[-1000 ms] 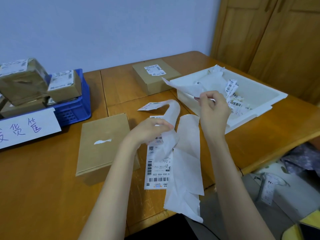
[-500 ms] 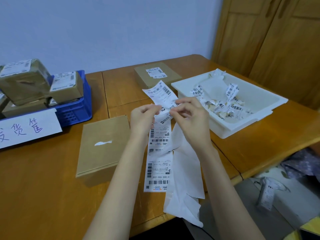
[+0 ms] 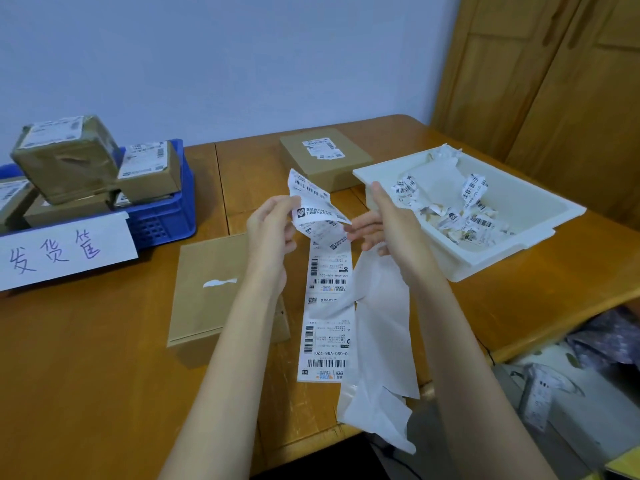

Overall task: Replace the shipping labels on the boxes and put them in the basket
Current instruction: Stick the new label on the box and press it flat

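Observation:
My left hand pinches the top label of a printed label strip that runs down the table toward me. My right hand grips the strip's white backing paper just to the right, fingers closed on it. A flat brown box with a torn white label scrap lies left of the strip, partly under my left forearm. Another brown box with a label sits farther back. The blue basket at the left holds several labelled boxes.
A white tray at the right holds crumpled label scraps. A paper sign with handwriting leans on the basket's front. Wooden cabinet doors stand at the right. The table's near edge runs below the strip, with bags on the floor at lower right.
My right hand came back from the white tray to the strip. Both hands now meet at the strip's top, and the top label has lifted up away from the backing.

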{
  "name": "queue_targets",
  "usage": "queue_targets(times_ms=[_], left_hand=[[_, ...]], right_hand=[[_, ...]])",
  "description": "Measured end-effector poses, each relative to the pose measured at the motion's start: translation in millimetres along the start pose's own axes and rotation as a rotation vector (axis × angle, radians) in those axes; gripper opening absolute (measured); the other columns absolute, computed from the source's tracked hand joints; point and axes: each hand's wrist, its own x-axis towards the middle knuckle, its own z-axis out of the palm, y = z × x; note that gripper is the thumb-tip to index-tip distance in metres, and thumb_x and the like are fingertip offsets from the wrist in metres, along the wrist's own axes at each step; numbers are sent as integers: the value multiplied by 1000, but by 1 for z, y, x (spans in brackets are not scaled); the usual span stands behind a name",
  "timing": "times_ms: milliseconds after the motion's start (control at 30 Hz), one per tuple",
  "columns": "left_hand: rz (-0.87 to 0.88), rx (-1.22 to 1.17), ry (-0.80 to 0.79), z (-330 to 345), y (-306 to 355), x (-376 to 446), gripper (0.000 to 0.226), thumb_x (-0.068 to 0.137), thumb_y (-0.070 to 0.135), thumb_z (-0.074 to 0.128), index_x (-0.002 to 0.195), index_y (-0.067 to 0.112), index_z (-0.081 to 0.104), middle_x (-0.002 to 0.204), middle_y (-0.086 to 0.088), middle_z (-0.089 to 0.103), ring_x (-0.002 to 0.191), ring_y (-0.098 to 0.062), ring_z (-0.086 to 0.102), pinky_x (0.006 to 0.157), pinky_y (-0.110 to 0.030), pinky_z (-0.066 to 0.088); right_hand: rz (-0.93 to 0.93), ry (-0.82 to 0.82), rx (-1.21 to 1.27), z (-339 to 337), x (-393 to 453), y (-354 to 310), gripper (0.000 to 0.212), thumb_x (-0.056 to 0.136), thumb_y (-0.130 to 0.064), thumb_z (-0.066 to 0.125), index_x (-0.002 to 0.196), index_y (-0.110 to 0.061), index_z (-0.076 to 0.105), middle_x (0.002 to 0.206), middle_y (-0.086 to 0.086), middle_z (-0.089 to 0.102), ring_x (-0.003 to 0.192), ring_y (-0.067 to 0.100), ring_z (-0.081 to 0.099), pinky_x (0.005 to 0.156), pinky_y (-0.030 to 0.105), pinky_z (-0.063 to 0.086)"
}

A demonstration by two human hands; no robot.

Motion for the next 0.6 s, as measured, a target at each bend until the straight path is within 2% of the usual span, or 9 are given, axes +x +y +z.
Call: queue_targets(times_ms=[67,167,233,300,333,433,500,600], left_hand=[[21,1,-19,-4,1,-3,16,95,18,58,80,13,57,49,15,43,54,-9,27,50,-22,19],[40,27,27,-15,4,-6,28,99,23,54,72,18,57,54,14,54,52,-6,33,48,-18,23],[96,111,107,-28,6,-8,28,100,24,55,74,15,62,69,7,67,49,-1,43,49,-14,31],[151,216,172,-43,8,-10,26,98,24,59,76,10,64,80,2,71,55,0,50,56,-18,40],[152,263,202,-52,9,-11,25,96,24,61,76,10,65,78,3,70,59,-3,51,57,-22,44],[108,393,253,-84,10,-12,24,92,22,62,71,11,63,75,3,67,68,-13,57,52,-19,45],[73,513,263,-103,9,-12,26,88,22,63,63,15,60,72,3,65,72,-18,58,61,-27,43],[-2,658,268,-121,3,-13,31,85,20,62,56,17,52,62,5,57,71,-21,53,60,-30,35]], right_hand=[[37,-97,60,9,-1,-13,51,95,-55,47,80,-14,73,76,0,76,53,7,56,59,21,39],[-86,-60,46,22,0,-25,23,89,-34,67,79,-13,71,73,-4,72,49,3,56,56,21,40],[-170,-46,-23,33,-1,-31,22,88,-28,69,71,-15,66,66,-10,68,48,1,57,51,18,39],[-209,-54,-82,47,-4,-35,28,88,-27,68,64,-17,60,65,-13,66,48,1,59,49,16,38],[-215,-56,-113,56,-7,-35,30,88,-28,68,61,-18,58,67,-12,68,49,1,60,52,18,40],[-204,-74,-236,83,-17,-33,30,87,-30,67,62,-14,61,75,-7,71,56,6,63,69,34,51],[-183,-106,-344,101,-23,-29,30,86,-31,67,70,-5,67,79,1,72,69,17,66,77,41,54],[-149,-153,-407,119,-31,-25,30,82,-28,67,83,2,70,89,8,73,89,28,67,86,47,54]])
